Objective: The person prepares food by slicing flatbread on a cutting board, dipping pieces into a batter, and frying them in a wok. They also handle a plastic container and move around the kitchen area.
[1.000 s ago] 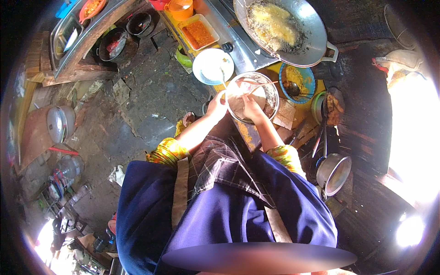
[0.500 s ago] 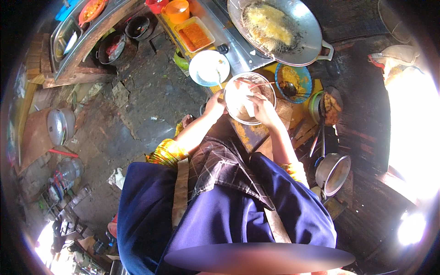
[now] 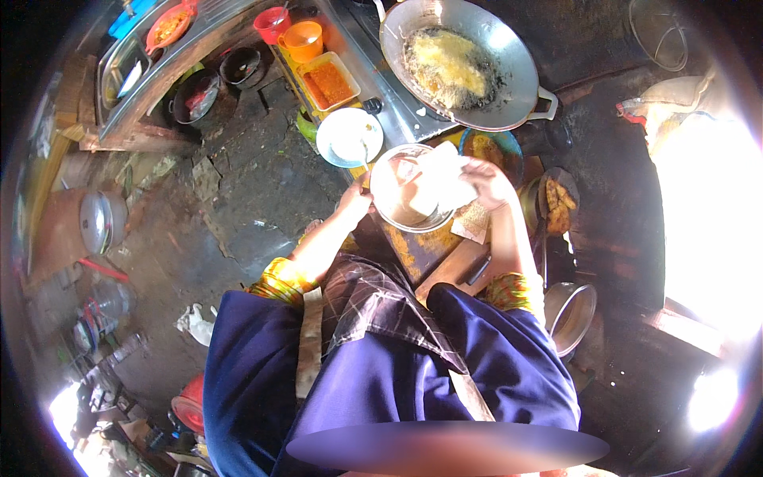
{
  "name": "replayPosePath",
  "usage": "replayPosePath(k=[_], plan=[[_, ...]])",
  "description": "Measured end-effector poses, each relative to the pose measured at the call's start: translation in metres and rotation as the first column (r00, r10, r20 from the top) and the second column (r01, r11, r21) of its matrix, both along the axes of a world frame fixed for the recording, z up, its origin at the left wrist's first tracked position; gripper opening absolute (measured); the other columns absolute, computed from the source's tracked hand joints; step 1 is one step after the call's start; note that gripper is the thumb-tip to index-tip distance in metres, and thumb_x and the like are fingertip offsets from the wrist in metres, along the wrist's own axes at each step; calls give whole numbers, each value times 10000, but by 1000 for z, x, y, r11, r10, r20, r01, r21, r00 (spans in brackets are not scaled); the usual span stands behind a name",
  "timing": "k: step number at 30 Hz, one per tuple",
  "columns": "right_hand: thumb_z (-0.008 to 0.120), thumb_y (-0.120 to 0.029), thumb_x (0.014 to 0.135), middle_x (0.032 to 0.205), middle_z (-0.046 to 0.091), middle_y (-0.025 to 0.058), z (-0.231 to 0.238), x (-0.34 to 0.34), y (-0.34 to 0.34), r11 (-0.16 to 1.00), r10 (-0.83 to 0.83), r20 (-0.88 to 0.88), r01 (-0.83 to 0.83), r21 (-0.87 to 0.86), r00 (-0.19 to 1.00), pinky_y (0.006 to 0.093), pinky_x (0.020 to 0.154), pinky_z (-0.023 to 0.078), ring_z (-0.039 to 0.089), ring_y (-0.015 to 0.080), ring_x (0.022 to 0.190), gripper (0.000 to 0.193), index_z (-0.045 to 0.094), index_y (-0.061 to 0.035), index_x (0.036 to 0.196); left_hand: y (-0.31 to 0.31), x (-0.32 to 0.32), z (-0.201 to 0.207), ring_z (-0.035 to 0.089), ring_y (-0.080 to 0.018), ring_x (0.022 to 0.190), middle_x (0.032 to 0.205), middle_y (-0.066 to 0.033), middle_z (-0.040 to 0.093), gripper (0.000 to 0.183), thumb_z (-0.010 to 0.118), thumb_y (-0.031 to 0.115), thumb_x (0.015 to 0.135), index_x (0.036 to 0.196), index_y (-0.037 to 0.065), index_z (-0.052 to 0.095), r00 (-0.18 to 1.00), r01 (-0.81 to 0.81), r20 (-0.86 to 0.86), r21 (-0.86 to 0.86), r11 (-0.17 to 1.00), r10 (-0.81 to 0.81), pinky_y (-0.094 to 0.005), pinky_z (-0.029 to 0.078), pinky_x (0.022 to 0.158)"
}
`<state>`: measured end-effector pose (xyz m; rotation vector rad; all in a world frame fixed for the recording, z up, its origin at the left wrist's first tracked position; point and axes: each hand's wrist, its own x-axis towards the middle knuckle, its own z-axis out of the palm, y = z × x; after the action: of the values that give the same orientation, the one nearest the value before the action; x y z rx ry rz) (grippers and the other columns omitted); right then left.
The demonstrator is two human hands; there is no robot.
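Note:
A round metal bowl (image 3: 389, 197) sits in front of me, brightly sunlit, its inside partly washed out. My left hand (image 3: 356, 202) grips its left rim. Over the bowl's right side, my right hand (image 3: 489, 184) is closed on a white, crumpled, sheet-like thing (image 3: 445, 176), too glaring to name surely. Just beyond the bowl to the left stands a white bowl (image 3: 343, 137) with a spoon handle leaning out. A blue-rimmed bowl (image 3: 515, 148) is partly hidden behind my right hand.
A large wok (image 3: 515, 94) with pale food frying in oil sits on the stove ahead. Left of it are a tray of orange-red paste (image 3: 328, 84), an orange cup (image 3: 302, 41) and a red cup (image 3: 273, 25). Fried pieces (image 3: 559, 203) and a metal pot (image 3: 574, 318) lie at right.
My right hand has come up out of the bowl and moved right, bringing the white thing over the rim. My left hand stays on the bowl. The whole view has shifted slightly.

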<state>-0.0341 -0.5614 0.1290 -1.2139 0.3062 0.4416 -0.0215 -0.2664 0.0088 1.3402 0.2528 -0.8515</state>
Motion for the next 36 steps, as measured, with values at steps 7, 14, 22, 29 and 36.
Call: replayPosePath(k=[7,14,22,29,36], plan=[[509,45,770,1056,577,141,85,112,-27,960,-144,270,201,-194,952,313,859,446,570,208,947,344,499,86,1111,88,-32,21,547,-179,897,1050,-79,486,571,550,82,812,1337,143,332,967,-250,-26,59,966,252,-330,475,755],[441,59,791,1182,527,141,19,255,13,704,177,121,-39,-709,977,268,837,417,522,185,1010,446,437,46,1236,225,-86,4,558,-178,850,958,-37,569,412,500,109,827,1234,132,437,817,-535,-121,205,820,564,-361,446,748],[424,32,720,1014,633,88,40,300,16,71,88,358,353,-933,930,280,809,429,575,156,917,407,614,-48,1071,470,-214,-157,516,-148,585,767,-27,543,390,502,139,836,1218,155,429,596,-680,-341,269,682,727,-289,393,430],[473,-22,771,968,635,98,138,275,39,542,-288,625,662,-518,726,257,762,472,606,162,852,330,623,-43,1064,639,-279,-176,494,-154,588,723,-12,510,158,499,193,796,953,178,518,408,-707,-217,539,458,887,-317,393,495],[540,-179,782,931,645,119,135,264,65,-427,280,717,752,-502,638,328,762,468,618,239,815,250,650,-67,976,677,-141,-143,481,-156,600,691,-25,496,65,463,185,816,812,143,514,541,-727,-204,375,576,816,-318,392,503]])
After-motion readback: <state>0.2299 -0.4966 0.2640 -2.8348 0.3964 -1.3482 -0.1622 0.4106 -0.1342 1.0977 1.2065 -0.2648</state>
